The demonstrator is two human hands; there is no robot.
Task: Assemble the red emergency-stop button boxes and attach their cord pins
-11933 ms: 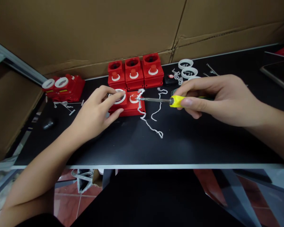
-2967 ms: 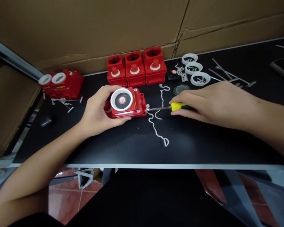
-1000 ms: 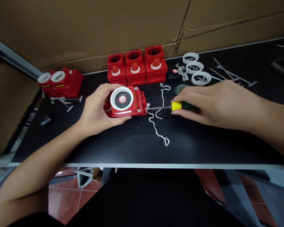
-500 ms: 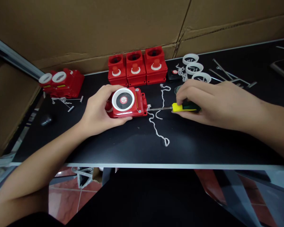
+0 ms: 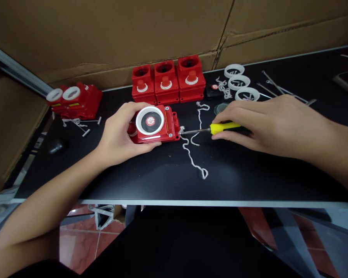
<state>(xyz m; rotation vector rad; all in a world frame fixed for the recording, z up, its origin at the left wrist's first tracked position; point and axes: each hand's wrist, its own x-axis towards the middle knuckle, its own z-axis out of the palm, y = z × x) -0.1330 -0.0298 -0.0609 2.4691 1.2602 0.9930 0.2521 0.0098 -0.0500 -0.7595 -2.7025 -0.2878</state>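
Tabletop [image 5: 165, 177] between screwdriver [image 5: 219, 128] and front edge [image 5: 174, 203]

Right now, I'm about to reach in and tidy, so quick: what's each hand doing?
Left hand: closed around one end of the nearest red box.
Right hand: closed on the yellow-handled screwdriver.

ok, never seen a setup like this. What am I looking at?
No robot here: these are a person's bare hands, seen from a camera worn on the head, looking forward and down. The left hand grips a red box topped by a white ring. The right hand holds a yellow-and-dark screwdriver, its tip at the box's edge, beside a white cord. Also on the dark table: three red boxes in a row and loose white rings.
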